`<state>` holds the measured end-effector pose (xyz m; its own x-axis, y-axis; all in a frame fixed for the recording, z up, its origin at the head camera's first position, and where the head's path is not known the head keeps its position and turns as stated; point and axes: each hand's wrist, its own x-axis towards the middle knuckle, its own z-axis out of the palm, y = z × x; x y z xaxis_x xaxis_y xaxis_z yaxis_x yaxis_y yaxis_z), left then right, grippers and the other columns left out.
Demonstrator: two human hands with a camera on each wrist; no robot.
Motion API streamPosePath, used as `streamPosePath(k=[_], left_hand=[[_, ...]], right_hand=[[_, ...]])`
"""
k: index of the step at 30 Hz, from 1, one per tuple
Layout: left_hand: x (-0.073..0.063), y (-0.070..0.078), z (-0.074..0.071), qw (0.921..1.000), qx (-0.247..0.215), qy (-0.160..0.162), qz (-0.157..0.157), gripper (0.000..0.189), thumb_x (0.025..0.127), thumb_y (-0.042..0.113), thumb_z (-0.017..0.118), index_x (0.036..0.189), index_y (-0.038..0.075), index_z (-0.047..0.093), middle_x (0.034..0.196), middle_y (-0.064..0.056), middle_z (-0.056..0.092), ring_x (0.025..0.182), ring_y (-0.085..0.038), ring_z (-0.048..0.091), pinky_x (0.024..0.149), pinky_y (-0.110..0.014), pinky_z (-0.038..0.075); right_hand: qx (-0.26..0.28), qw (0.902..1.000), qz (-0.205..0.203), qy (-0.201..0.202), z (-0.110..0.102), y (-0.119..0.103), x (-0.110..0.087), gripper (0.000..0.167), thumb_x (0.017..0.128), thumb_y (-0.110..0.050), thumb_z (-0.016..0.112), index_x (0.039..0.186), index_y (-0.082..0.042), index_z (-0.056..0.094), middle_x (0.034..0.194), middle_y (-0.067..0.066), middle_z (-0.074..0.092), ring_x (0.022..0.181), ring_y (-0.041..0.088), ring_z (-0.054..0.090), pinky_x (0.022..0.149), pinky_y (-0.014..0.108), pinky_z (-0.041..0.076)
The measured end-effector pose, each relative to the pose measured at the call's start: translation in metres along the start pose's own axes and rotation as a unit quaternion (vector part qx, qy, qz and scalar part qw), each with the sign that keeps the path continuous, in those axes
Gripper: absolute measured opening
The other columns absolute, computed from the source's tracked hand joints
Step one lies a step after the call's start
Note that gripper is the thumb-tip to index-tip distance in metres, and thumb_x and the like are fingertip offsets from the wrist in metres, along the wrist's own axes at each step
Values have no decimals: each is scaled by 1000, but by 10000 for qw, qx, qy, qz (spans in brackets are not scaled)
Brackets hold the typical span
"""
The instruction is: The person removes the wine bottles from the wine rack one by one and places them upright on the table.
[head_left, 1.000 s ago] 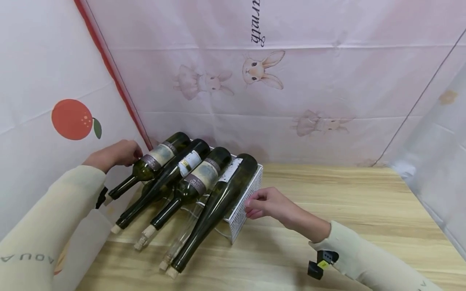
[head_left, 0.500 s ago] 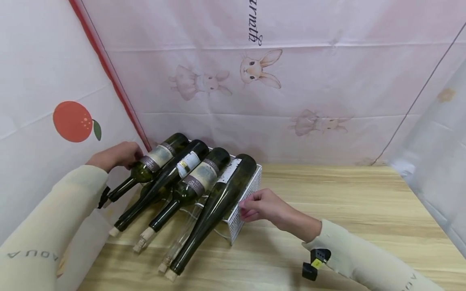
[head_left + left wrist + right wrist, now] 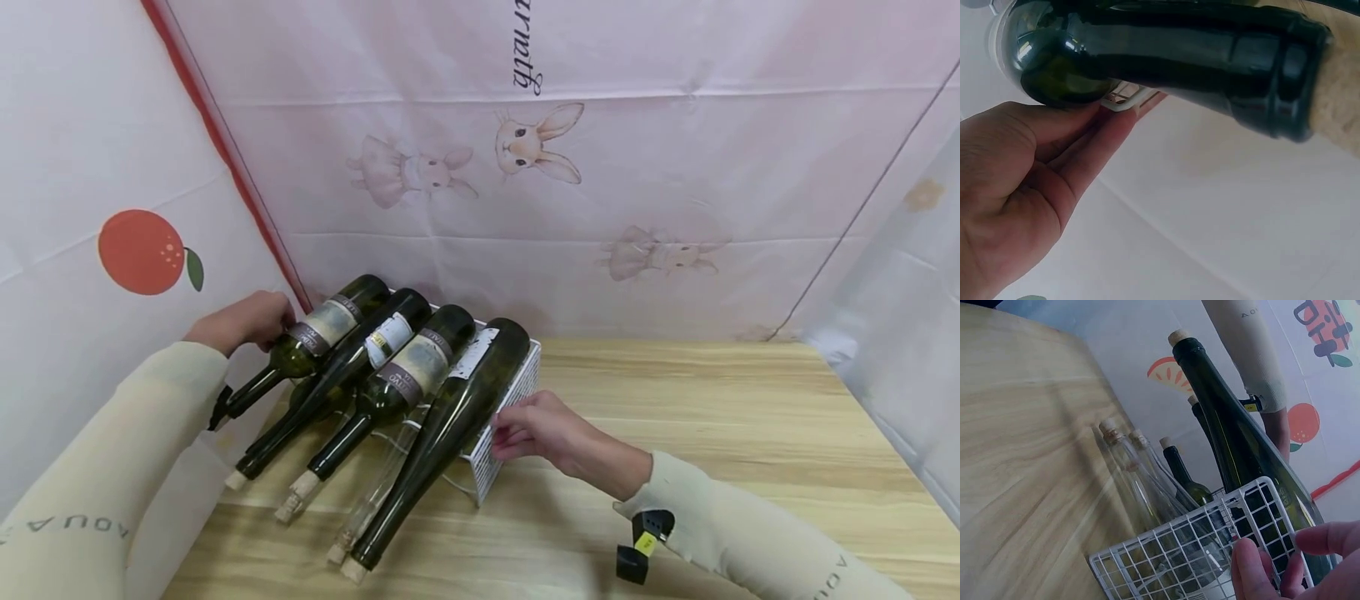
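We pinch the rack with left hand and right hand, likely stiff, bottle-heavy, best held both ends.

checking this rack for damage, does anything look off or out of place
Yes: on the rack, the white labels on the second top bottle from the left and the rightmost bottle look patchy and ragged, as if worn or partly torn. I see no spill.

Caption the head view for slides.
Left hand and right hand flank a white wire rack of dark-green glass bottles on a wooden tabletop.
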<state>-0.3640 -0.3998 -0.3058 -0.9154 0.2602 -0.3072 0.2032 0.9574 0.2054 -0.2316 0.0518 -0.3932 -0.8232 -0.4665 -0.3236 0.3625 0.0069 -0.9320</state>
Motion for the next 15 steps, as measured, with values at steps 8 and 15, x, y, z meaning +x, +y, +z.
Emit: streamPosePath(k=[8, 15], left_hand=[[2, -1, 2, 9998, -74, 8, -161, 24, 87, -17, 56, 106, -16, 70, 90, -22, 74, 71, -21, 70, 62, -36, 63], [1, 0, 4, 9999, -75, 66, -133, 24, 87, -17, 54, 105, -16, 70, 88, -23, 74, 71, -22, 70, 62, -38, 64]], right_hand=[[168, 9997, -71, 140, -3, 6, 2, 11, 92, -4, 68, 96, 6, 66, 78, 8, 74, 75, 18, 75, 82, 38, 66], [161, 9997, -137, 119, -6, 9, 3, 12, 91, -3, 68, 96, 8, 67, 78, 8, 75, 77, 18, 76, 88, 44, 64]])
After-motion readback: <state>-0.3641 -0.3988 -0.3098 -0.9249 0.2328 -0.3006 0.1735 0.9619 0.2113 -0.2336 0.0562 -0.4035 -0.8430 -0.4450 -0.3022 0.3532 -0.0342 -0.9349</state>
